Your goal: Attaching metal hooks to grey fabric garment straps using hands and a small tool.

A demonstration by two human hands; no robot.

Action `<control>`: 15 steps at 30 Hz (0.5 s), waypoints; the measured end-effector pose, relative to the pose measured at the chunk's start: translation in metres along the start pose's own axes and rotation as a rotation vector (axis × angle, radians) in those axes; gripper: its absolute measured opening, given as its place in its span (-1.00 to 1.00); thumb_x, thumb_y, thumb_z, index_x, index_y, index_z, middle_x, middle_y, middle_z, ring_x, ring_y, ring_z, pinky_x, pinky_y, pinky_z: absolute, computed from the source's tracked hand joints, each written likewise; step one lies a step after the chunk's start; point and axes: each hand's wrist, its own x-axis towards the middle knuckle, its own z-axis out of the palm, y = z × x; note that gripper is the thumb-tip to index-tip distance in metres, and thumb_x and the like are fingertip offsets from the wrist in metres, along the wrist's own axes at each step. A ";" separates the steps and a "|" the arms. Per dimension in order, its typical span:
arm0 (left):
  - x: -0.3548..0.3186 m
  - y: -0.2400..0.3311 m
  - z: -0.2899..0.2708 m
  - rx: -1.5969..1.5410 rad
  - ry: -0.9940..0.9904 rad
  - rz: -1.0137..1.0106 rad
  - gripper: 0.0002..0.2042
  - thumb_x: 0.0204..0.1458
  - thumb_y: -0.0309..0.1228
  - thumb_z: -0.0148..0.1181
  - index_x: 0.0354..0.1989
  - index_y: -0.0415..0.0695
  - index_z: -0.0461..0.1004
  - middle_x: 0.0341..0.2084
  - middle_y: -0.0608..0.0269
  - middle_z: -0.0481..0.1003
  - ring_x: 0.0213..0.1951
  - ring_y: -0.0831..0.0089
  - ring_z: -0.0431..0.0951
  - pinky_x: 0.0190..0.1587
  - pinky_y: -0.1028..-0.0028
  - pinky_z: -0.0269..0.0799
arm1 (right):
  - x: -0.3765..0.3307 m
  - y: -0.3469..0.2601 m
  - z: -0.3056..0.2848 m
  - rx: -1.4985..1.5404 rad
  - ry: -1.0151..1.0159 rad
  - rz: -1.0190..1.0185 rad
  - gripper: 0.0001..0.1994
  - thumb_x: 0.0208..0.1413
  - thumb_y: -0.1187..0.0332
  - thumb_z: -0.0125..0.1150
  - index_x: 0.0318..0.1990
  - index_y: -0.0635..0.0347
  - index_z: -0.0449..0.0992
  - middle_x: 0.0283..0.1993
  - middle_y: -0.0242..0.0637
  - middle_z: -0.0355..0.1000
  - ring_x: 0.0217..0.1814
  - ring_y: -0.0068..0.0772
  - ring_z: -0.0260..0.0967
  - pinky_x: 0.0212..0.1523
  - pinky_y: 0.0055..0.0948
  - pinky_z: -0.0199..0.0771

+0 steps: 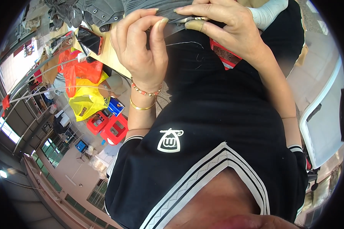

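Note:
Grey ribbed cloth [145, 4], seemingly part of a garment, lies across my lap at the top of the view. My left hand [143, 45] has its thumb and fingertips drawn together at the cloth's near edge, pinching it. Opposite, my right hand [233, 28] pinches the same edge between thumb and fingers. A small pale, dark-striped piece shows between those fingers; I cannot tell what it is. Yellowish tape or a finger cover wraps the right thumb. Below the hands a loose pale thread [185, 42] lies over my black clothing.
A dark phone [90, 40] rests on the wooden table [110, 53] at left, near grey garments with metal eyelets [103, 13]. Beyond hang red and yellow plastic bags [88, 95], above red stools [114, 129]. A white chair [325, 114] stands at right.

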 end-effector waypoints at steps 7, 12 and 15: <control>-0.004 0.000 0.002 -0.070 0.017 -0.032 -0.93 0.08 -0.47 0.31 -0.29 -0.12 0.56 -0.24 0.28 0.57 -0.21 0.33 0.45 -0.09 0.39 0.31 | 0.000 0.002 0.002 0.029 0.041 0.004 -0.70 -0.01 0.49 0.42 -0.08 0.27 0.62 -0.30 -0.21 0.41 -0.29 -0.30 0.41 -0.32 -0.43 0.38; -0.004 0.003 0.002 -0.115 0.016 -0.079 -0.93 0.08 -0.45 0.30 -0.29 -0.13 0.56 -0.22 0.27 0.57 -0.19 0.32 0.46 -0.07 0.40 0.30 | 0.001 0.002 0.001 -0.007 0.030 -0.027 -0.72 -0.02 0.49 0.41 -0.09 0.28 0.62 -0.31 -0.23 0.41 -0.30 -0.31 0.41 -0.32 -0.43 0.38; -0.004 0.006 0.004 -0.110 0.028 -0.080 -0.94 0.09 -0.45 0.29 -0.30 -0.12 0.56 -0.24 0.28 0.57 -0.17 0.34 0.47 -0.05 0.41 0.29 | 0.000 0.002 0.002 -0.051 0.035 -0.039 -0.72 -0.01 0.50 0.41 -0.10 0.28 0.63 -0.33 -0.23 0.41 -0.31 -0.32 0.41 -0.32 -0.44 0.38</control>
